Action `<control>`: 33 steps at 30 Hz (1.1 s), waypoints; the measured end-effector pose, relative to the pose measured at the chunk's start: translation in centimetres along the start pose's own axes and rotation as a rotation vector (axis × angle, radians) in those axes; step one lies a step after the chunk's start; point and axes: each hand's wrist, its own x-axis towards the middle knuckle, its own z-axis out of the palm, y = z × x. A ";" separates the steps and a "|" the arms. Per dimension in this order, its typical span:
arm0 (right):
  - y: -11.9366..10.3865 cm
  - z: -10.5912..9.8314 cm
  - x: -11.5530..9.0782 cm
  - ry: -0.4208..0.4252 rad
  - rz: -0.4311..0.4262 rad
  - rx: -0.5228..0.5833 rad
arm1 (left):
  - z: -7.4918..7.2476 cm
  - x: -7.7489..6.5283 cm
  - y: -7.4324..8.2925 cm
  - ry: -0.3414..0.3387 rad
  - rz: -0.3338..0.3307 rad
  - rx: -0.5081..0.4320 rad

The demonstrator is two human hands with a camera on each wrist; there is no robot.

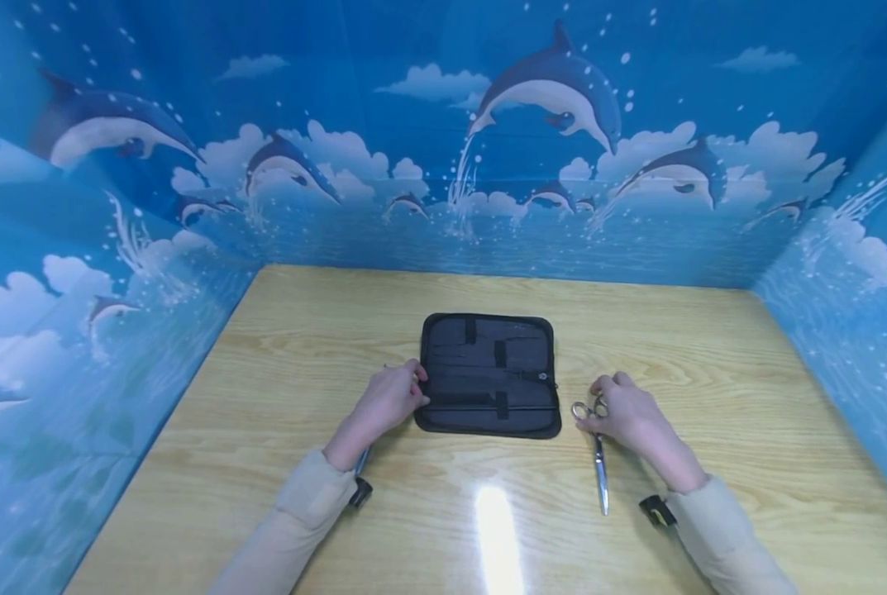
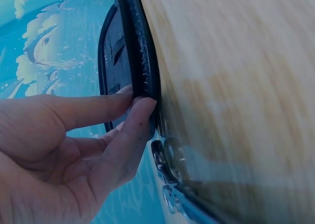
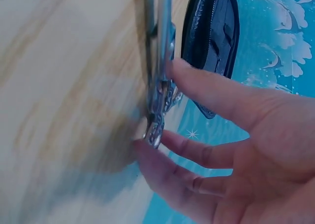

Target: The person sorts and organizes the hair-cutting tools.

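Note:
A black zip case [image 1: 488, 347] lies spread open on the wooden table, with elastic loops and slots inside. My left hand [image 1: 393, 399] pinches the case's left edge between thumb and fingers; the left wrist view shows this zipped border [image 2: 142, 76] close up. To the right of the case, silver scissors [image 1: 601, 475] lie with their blades toward me. My right hand [image 1: 629, 413] holds them by the finger rings, thumb on one side and fingertips at the ring [image 3: 154, 131]. Another pair of scissors [image 2: 170, 184] lies below my left hand, mostly hidden by the arm in the head view.
A long dark strip [image 1: 461, 399] sits in the lower part of the case. The pale wooden table [image 1: 324, 306] is bordered by blue dolphin-print walls [image 1: 443, 223] at the back and sides. Small black devices [image 1: 657, 511] are strapped at both wrists.

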 end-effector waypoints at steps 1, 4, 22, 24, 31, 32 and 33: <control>0.0 0.0 0.1 -0.002 -0.001 0.007 | 0.0 0.0 0.0 -0.001 -0.001 0.000; 0.2 0.1 0.2 -0.017 -0.003 0.027 | 0.1 0.0 0.0 -0.004 -0.003 -0.001; 0.9 0.0 0.2 0.030 0.002 0.062 | 0.2 0.0 -0.1 -0.004 0.000 0.000; 0.9 -0.1 0.2 0.040 -0.005 0.063 | 0.2 -0.1 -0.1 -0.003 -0.001 -0.002; 0.8 -0.1 0.3 0.080 -0.029 0.069 | 0.1 0.0 -0.1 -0.001 -0.001 -0.017; 0.7 -0.1 0.3 0.088 -0.028 0.075 | 0.1 0.0 -0.1 0.000 -0.001 -0.020; 0.6 -0.2 0.3 0.096 -0.027 0.083 | 0.1 0.0 -0.1 0.003 0.005 -0.019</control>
